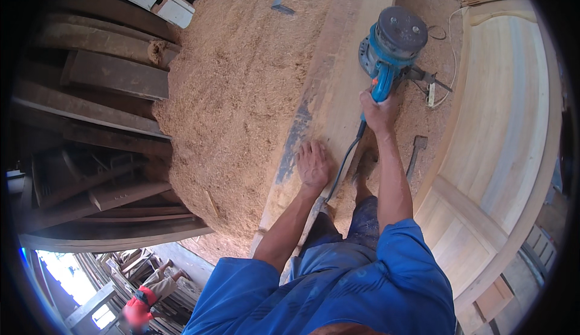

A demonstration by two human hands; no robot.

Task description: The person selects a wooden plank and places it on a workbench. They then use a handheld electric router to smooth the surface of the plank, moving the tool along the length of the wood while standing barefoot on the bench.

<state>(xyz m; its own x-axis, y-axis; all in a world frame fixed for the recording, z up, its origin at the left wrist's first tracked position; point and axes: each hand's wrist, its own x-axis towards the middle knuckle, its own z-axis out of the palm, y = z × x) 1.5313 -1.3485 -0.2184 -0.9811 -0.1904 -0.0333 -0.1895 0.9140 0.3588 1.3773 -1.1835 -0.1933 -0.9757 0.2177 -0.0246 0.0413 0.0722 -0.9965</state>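
Observation:
My right hand [379, 112] is closed round the teal handle of a router [400, 36], a heavy power tool with a round dark top. It sits over the right side of a long wooden plank [338, 87], and its base is mostly hidden. From the handle a dark cord [347, 157] runs back toward my body beside the plank. My left hand [313, 164] lies flat on the plank, fingers spread and holding nothing, near a dark stained patch along the left edge.
Wood shavings [241, 93] cover the ground on the left. A try square [285, 0] lies at the far end. Pale panelled woodwork [495, 129] stands at the right, and a chisel-like tool [417, 154] lies before it. Stacked timber [115, 81] fills the left; another person [142, 305] is behind.

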